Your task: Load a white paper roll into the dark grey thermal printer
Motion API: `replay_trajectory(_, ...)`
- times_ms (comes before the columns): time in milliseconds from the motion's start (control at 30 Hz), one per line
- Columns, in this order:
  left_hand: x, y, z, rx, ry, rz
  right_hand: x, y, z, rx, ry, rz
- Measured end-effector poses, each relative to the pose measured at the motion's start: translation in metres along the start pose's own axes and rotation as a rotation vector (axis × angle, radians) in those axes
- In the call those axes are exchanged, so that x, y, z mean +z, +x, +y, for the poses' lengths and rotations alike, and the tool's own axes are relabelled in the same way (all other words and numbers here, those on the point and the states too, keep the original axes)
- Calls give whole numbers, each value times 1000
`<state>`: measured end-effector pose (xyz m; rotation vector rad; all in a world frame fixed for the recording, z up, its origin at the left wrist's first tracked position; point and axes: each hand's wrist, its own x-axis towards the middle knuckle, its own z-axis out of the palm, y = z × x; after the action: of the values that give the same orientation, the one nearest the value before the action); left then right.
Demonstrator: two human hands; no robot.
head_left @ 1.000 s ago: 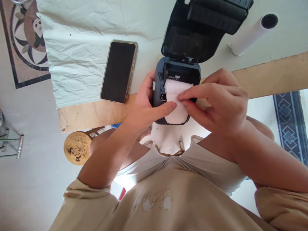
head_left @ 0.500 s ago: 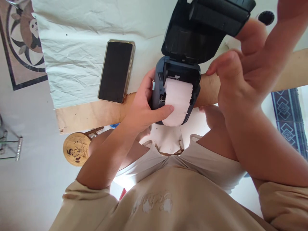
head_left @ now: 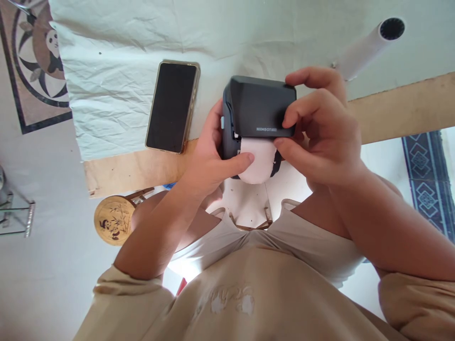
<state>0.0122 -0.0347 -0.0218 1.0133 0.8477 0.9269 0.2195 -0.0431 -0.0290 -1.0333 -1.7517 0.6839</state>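
Hands meet over a small dark printer (head_left: 259, 111) at the near edge of a wooden table (head_left: 401, 111), just off the wrinkled white cloth (head_left: 113, 85) that covers the rest of the top. The printer's lid (head_left: 263, 106) is down, its flat face turned up toward the camera, with a small line of white lettering near the edge closest to the person. The printer's long side runs left to right across the view, and its paper slot faces the person.

From that slot a strip of white paper (head_left: 259, 163) hangs toward the person's chest, its end rounded. How much paper sits inside cannot be told with the lid down.

The left hand (head_left: 209, 156) cups the printer's left side, fingers curled behind it, thumb stretched across onto the paper strip. The right hand (head_left: 320, 130) grips the lid's right end, fingers bent over the top and front edge, thumb beneath, touching the paper's right edge.

A black phone (head_left: 173, 106) lies face up, screen dark, on the cloth just left of the printer, its long side running away from the person. A white paper roll (head_left: 366, 47) lies on its side farther off to the right, its dark hollow core pointing up and right.
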Motion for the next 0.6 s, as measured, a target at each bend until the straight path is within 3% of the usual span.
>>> replay_trajectory(200,-1,-2,-2,74,-4,-47,6,-2,-1,102,128,-13)
replay_trajectory(300,6,-2,0,88,2,22,9,-3,4,207,292,-103)
replay_trajectory(433,16,-4,4,-26,-1,105,11,-4,10,218,369,-215)
replay_trajectory(600,12,-8,13,-87,-10,18,10,-3,12,201,380,-222)
